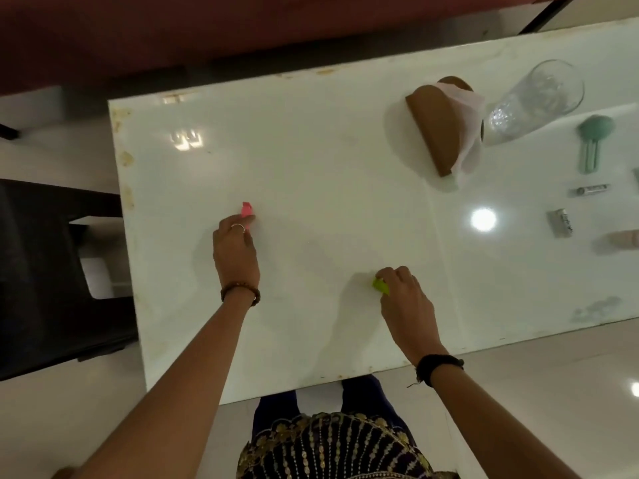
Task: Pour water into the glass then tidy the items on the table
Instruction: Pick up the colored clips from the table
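On the white table [311, 160], the left hand [235, 250] pinches a pink piece [246, 209] and the right hand [404, 295] closes on a green piece [379, 285]. The glass [536, 102] stands far right (beside a brown holder [437, 126]).

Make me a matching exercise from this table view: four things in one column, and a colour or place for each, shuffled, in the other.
Things
1. glass
2. small item at the left hand
3. small item at the right hand
4. napkin holder

Descriptions
A. pink, on the white table
B. brown, with a white napkin in it
C. clear, near the far right edge
D. yellow-green, near the front edge

Pairs: 1-C, 2-A, 3-D, 4-B
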Tool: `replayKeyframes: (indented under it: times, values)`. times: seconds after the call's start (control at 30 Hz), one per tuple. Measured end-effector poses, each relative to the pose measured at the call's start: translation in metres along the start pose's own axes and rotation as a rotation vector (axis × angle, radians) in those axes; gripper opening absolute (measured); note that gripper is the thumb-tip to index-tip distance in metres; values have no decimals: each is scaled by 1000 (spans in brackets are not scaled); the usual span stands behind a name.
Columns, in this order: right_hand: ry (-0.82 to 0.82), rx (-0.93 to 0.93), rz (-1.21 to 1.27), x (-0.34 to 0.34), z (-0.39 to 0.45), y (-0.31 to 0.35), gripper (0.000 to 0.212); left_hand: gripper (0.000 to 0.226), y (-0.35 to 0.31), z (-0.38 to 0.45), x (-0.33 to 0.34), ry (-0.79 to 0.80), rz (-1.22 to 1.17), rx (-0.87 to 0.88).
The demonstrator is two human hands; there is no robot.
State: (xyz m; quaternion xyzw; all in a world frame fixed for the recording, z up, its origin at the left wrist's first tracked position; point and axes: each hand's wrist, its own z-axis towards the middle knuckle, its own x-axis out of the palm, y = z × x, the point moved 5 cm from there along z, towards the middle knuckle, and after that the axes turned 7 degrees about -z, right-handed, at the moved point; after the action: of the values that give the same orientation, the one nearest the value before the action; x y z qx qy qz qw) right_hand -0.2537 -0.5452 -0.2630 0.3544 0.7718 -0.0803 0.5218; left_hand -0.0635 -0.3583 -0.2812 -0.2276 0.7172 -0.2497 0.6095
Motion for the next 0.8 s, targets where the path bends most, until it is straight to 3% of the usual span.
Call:
replayKeyframes:
  times: [0.13, 0.27, 0.4, 0.5, 0.6, 0.8]
  values:
    - [-10, 26, 417, -8, 5, 58, 28, 24, -12, -17, -14, 32, -376, -34]
    - [31, -40, 802, -18, 6, 152, 35, 37, -5, -27, -71, -21, -573, -83]
    - [99, -216, 908, -19, -4, 279, 28, 18, 44, -13, -179, -245, -521, -122]
    - [175, -364, 927, -9, -19, 376, 16, 20, 89, -1, -269, -450, -382, -113]
    - [252, -530, 816, 14, -40, 466, 9, 20, 153, 4, -332, -509, -269, -245]
    - [108, -863, -72, 77, -65, 568, 30, 15, 242, 5, -339, -277, -126, -363]
